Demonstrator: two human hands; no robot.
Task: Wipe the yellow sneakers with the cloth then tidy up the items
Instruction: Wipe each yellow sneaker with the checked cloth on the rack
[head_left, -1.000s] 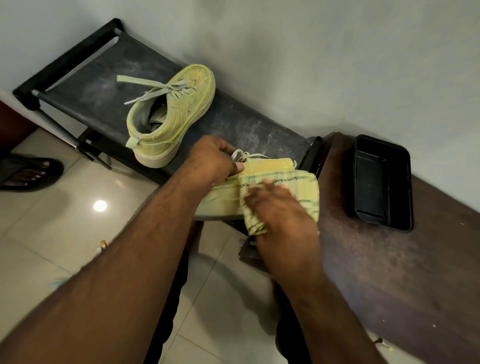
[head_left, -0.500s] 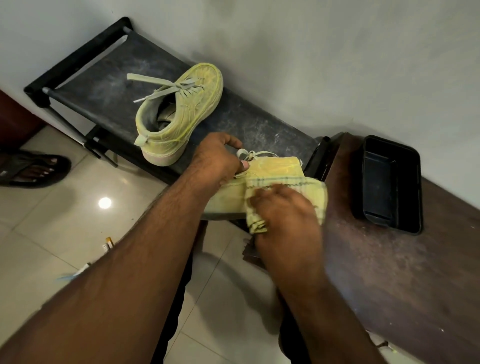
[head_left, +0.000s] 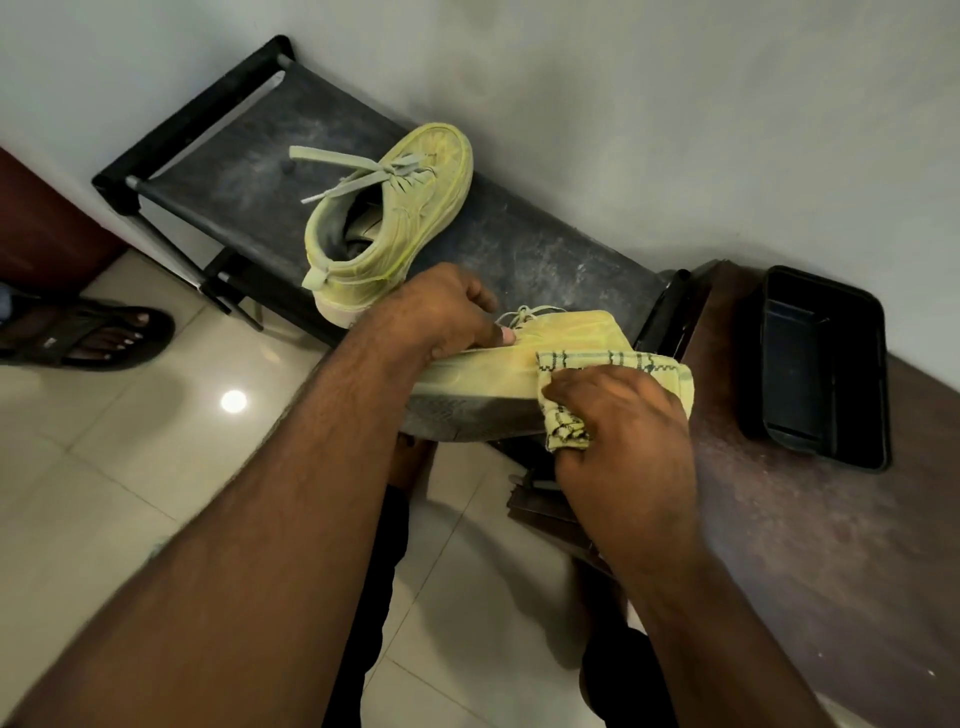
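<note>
Off the front edge of the dusty black rack (head_left: 519, 249), the left hand (head_left: 441, 317) grips one sneaker (head_left: 483, 374) while the right hand (head_left: 618, 415) clutches the cloth (head_left: 623, 364) against it; a hard swipe could knock it loose.

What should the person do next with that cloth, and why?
Probably slide the cloth along the held sneaker's side toward the heel. The right hand presses the cloth on the toe end, while the left hand grips the sneaker near its laces, so the middle stretch of the side lies bare and looks unwiped. The other sneaker waits on the rack.
</note>
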